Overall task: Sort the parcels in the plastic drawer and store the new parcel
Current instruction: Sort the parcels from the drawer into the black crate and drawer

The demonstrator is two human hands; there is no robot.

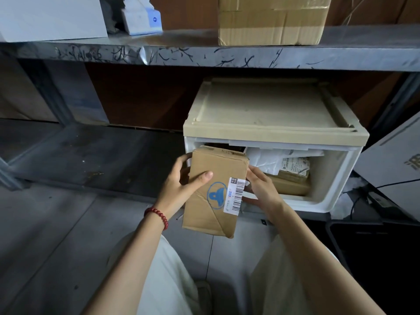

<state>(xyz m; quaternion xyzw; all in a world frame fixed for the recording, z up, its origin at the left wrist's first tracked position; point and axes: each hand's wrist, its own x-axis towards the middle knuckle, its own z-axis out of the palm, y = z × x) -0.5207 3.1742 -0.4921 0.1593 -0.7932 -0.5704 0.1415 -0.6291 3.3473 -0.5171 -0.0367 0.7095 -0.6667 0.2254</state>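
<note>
Both hands are on the parcel (216, 192), dead centre of my view. My left hand (179, 187) grips its 9 o'clock edge: the thumb lies flat across the front face and the fingers (181, 159) curl round behind. My right hand (263, 189) has the 3 o'clock edge, with its fingers tucked in behind the box just above the label.

The parcel is an oblong brown cardboard box, pretty beat up. The top corners are dented, and a diagonal crease runs across the lower half down toward 5 o'clock. There's a round blue logo printed on the front, and a white barcode label (236, 194) right next to it wraps over the right edge. The box stands on end, tipped a little so the top leans toward 1 o'clock.

The top end overlaps the front left corner of the plastic drawer (336, 178), which is pulled out at about 2 o'clock from the parcel. It's white, under a beige top panel (268, 114). Inside, a crumpled white mailer bag (268, 160) sits toward the back. A brown parcel with a printed label (293, 176) is at its 4 o'clock, lying on another flat brown one.

There's a red bead bracelet (156, 215) on my left wrist. Up at 12 o'clock a taped cardboard box (272, 19) sits on the scratched metal shelf (204, 54).
</note>
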